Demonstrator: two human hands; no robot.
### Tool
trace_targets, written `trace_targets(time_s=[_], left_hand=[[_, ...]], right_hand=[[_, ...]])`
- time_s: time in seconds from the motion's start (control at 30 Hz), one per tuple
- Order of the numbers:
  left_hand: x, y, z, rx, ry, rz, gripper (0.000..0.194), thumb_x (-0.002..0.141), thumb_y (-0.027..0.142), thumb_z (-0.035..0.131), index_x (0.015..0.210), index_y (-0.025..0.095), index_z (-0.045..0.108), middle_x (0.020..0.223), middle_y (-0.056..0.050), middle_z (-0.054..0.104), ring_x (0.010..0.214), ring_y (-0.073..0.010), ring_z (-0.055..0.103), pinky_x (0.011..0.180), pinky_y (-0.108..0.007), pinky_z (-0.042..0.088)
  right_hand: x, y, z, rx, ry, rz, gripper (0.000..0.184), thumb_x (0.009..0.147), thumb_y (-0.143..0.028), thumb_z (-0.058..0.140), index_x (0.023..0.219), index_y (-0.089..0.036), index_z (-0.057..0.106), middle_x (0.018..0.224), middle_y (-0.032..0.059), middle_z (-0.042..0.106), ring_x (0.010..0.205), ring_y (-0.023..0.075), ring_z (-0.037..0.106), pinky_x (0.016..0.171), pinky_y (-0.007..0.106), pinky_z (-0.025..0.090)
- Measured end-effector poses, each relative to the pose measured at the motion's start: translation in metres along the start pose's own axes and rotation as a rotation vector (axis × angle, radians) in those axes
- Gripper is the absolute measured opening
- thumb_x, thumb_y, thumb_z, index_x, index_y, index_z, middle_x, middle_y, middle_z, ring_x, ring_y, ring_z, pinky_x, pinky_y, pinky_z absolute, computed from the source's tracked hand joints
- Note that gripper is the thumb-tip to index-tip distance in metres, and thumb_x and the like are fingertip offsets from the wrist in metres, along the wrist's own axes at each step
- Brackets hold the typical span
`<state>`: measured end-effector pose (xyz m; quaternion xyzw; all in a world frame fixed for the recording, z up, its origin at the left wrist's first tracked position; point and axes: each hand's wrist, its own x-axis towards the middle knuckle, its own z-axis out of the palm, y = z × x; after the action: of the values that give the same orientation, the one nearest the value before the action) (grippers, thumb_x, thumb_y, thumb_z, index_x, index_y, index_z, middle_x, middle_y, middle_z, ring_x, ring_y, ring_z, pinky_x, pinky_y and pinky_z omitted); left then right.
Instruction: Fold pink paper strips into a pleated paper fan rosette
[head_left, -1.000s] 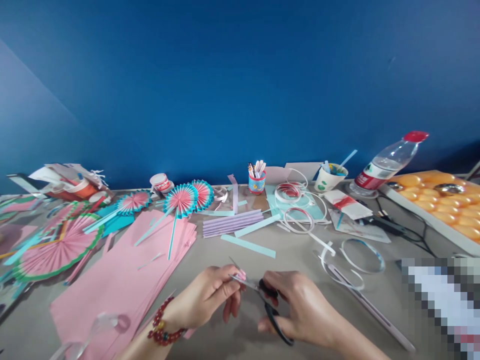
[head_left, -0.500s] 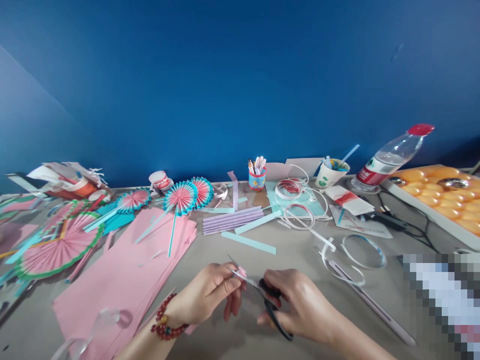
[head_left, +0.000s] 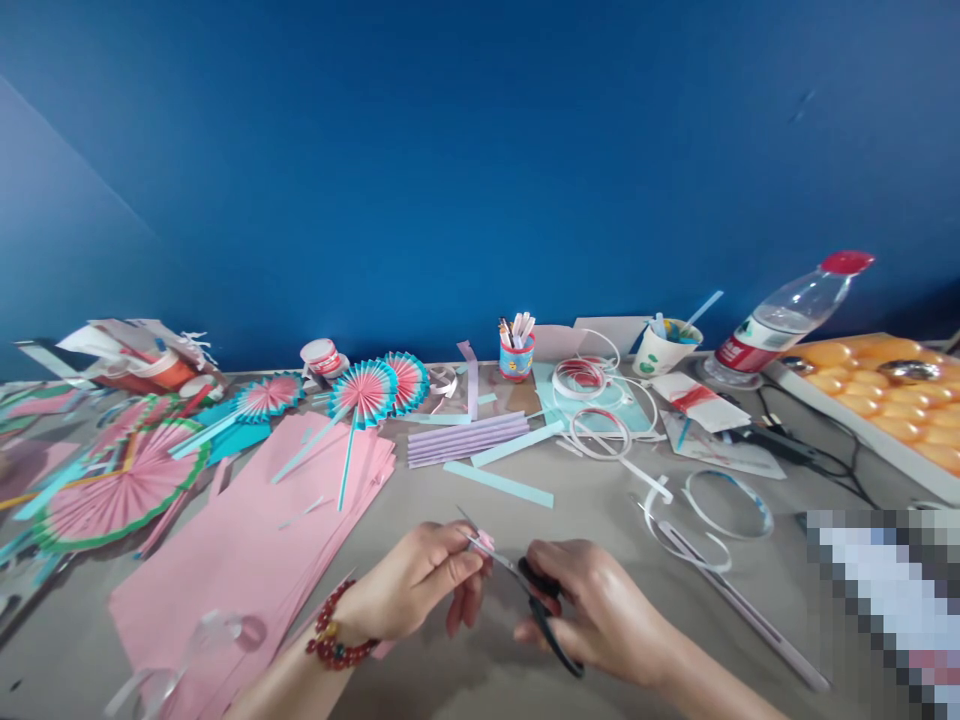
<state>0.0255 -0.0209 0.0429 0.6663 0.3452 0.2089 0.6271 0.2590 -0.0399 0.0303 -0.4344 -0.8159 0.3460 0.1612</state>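
Note:
In the middle front, my left hand pinches a small piece of pink paper between thumb and fingers. A red bead bracelet circles that wrist. My right hand grips black-handled scissors, its fingers in the loops. Their blades point up and left, slightly parted, and lie at the pink paper by my left fingertips. Most of the pink piece is hidden in my left hand. Left of my hands lies a stack of pink paper sheets.
Folded paper fans lie at the left and behind the pink stack. Purple pleated paper and light blue strips lie ahead. Coiled white strips, a paper cup, a bottle and a long ruler-like strip are rightward.
The scissor blades have shifted very slightly against the pink paper. Both hands stay nearly in place; the whole view has moved a little.

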Motion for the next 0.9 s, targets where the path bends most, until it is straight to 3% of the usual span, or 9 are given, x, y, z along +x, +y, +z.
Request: trace_targets(time_s=[0.33,0.5,0.7,0.9], left_hand=[[0.0002,-0.0012,0.0007,0.048,0.015,-0.005,0.043,0.098,0.05,0.036,0.079,0.015,0.054,0.059,0.001,0.055,0.043,-0.008,0.051,0.044,-0.017,0.038],[0.0,0.0001,0.0034,0.166,-0.012,-0.034,0.047,0.099,0.051,0.033,0.073,0.017,0.052,0.055,0.002,0.052,0.039,-0.0069,0.044,0.044,-0.018,0.035],[0.0002,-0.0001,0.0057,0.209,-0.005,-0.019,0.053,0.099,0.051,0.03,0.064,0.017,0.05,0.053,0.001,0.05,0.042,-0.0079,0.046,0.047,-0.019,0.036],[0.0009,-0.0011,0.0066,0.098,-0.02,-0.026,0.045,0.098,0.053,0.033,0.08,0.016,0.053,0.054,0.002,0.052,0.04,-0.0083,0.046,0.043,-0.018,0.034]], right_hand=[[0.0001,-0.0018,0.0025,0.013,0.028,0.033,0.04,0.08,-0.048,0.061,0.066,-0.023,0.035,0.061,-0.0031,0.049,0.056,0.0129,0.044,0.055,0.024,0.028],[0.0004,-0.0068,0.002,0.058,0.018,0.064,0.042,0.076,-0.056,0.063,0.068,-0.023,0.039,0.064,-0.0032,0.05,0.055,0.0118,0.041,0.053,0.023,0.028],[-0.0015,-0.0075,0.0032,0.002,0.046,0.094,0.047,0.075,-0.063,0.062,0.068,-0.023,0.038,0.062,-0.0035,0.049,0.054,0.0121,0.039,0.052,0.024,0.026],[-0.0017,-0.0051,0.0051,0.004,0.07,0.047,0.047,0.079,-0.064,0.057,0.068,-0.023,0.036,0.062,-0.0025,0.05,0.054,0.0131,0.042,0.053,0.025,0.026]])
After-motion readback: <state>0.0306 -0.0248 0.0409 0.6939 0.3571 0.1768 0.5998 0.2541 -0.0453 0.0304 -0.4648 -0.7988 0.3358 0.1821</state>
